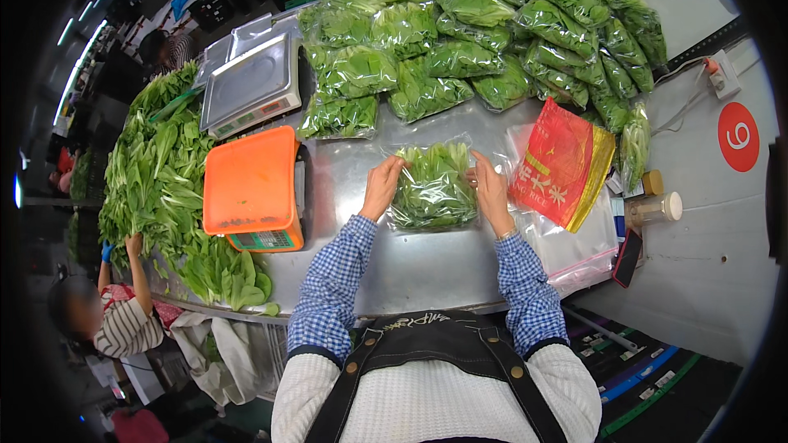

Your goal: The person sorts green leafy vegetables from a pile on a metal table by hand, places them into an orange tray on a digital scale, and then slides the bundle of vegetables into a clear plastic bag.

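A clear plastic bag of leafy greens (434, 194) lies flat on the steel table (406, 277) in front of me, stalk ends towards the far side. My left hand (383, 186) pinches its upper left edge between thumb and fingers. At the upper right edge, my right hand (490, 187) touches the plastic with its fingertips; whether it grips the film is unclear. Close to my right hand is a red and yellow rice sack (557, 166), lying over a stack of clear plastic bags (566, 252).
An orange scale (251, 184) and a silver scale (252, 83) stand left, beside loose leafy greens (151, 178). Several filled bags (455, 49) are piled at the back. A phone (628, 258) and a jar (655, 212) are right. A co-worker (126, 320) handles greens at far left.
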Available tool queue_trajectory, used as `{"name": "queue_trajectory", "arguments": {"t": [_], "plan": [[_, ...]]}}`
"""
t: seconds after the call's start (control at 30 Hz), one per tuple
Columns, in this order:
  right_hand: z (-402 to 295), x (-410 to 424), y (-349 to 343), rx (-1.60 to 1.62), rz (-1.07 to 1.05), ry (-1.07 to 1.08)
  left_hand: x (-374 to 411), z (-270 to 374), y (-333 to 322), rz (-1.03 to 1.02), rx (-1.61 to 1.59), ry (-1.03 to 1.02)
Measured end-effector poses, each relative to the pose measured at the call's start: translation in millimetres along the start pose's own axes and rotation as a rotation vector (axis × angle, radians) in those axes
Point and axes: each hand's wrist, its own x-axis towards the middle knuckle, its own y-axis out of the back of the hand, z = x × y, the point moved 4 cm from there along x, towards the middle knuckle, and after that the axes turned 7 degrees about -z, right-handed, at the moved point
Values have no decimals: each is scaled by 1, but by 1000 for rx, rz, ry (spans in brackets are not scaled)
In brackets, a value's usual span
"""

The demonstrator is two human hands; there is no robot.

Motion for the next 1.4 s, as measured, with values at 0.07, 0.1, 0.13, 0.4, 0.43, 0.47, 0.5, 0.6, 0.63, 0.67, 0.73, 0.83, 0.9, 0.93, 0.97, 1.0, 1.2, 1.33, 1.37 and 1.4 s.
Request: {"name": "queue_trajectory", "arguments": {"t": [0.07, 0.1, 0.13, 0.4, 0.43, 0.47, 0.5, 0.6, 0.63, 0.67, 0.73, 0.83, 0.9, 0.93, 0.97, 1.0, 1.2, 1.33, 1.37, 1.4], "plan": [[-1, 14, 3, -111, -5, -68, 12, -20, -2, 91, 97, 104], [11, 25, 4, -228, 17, -50, 18, -23, -4, 83, 105, 150], [23, 34, 3, -344, 35, -32, 22, -25, -5, 78, 114, 199], [69, 61, -23, -667, -39, -160, 33, -44, -33, 255, 625, 266], [71, 59, -21, -626, 11, -148, 31, -45, -30, 268, 613, 274], [74, 54, -18, -585, 58, -135, 29, -53, -29, 253, 630, 252], [74, 50, -14, -544, 107, -117, 28, -56, -26, 282, 620, 250], [85, 38, -16, -254, 54, -166, 24, -59, -23, 383, 622, 222], [97, 39, -21, -189, 75, -124, 25, -58, -28, 413, 644, 199], [107, 42, -24, -4, -42, -219, 24, -59, -28, 443, 667, 182], [91, 40, -28, 430, -306, -443, 26, -69, -23, 314, 426, 347], [49, 46, -27, 686, -285, -303, 23, -93, -25, 179, 152, 330], [21, 52, -19, 557, -373, -245, 12, -102, -22, 196, 60, 249], [-14, 50, -15, 476, -419, -193, 4, -99, -16, 254, 41, 209], [-45, 46, -15, 397, -459, -140, -3, -96, -11, 308, 23, 165], [-69, 39, -28, 353, -470, -104, -8, -114, 0, 325, -9, 166], [-31, 21, 1, 259, 97, -19, -67, -8, 38, -98, -506, 507], [62, 5, -20, 440, 227, -146, -78, -8, 27, -219, -440, 422], [56, -7, -37, 547, 113, -163, -78, -3, 19, -229, -405, 410], [77, -10, -51, 581, 83, -114, -70, 8, 6, -330, -432, 387]]}}
